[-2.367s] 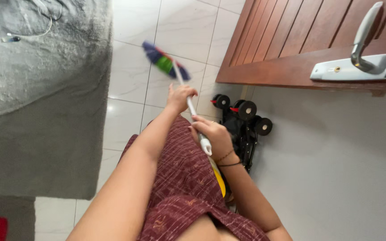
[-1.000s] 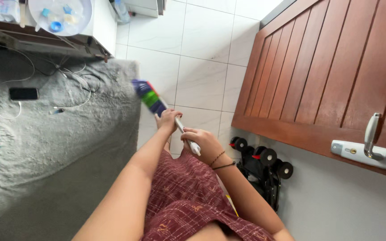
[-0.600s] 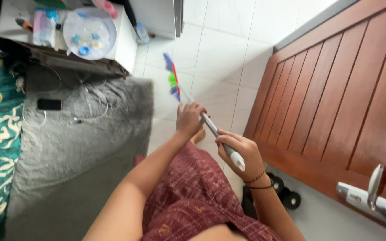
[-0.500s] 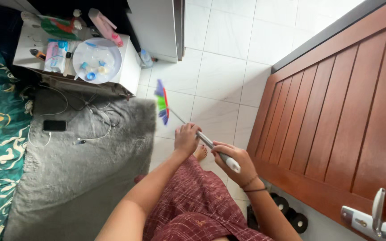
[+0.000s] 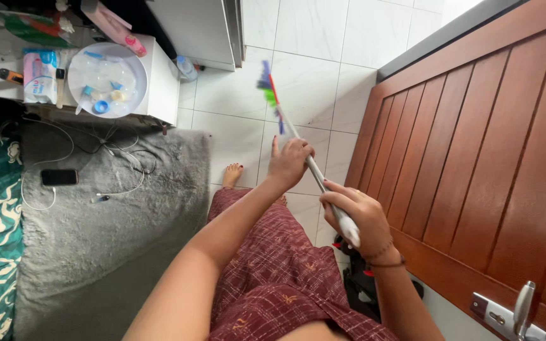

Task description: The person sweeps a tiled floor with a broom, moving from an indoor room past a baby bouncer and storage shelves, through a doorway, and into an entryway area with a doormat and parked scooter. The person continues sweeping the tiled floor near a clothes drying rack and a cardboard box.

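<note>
Two bare hands grip one long white-handled broom [image 5: 311, 165] with multicoloured bristles.

The left hand [image 5: 290, 161] is closed around the mid-shaft; the right hand [image 5: 356, 212] is wrapped around the upper end. The bristle head angles down over the white marble-patterned floor tiles [image 5: 311, 38], between a grey shaggy rug [image 5: 90, 233] and a brown slatted wooden door [image 5: 488, 164]. A bare foot [image 5: 232, 174] stands beside the rug's edge.

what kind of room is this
Probably a bedroom at home: a grey rug with a phone charging on it, a wooden door, white floor tiles, and a broom held in both hands.
</note>
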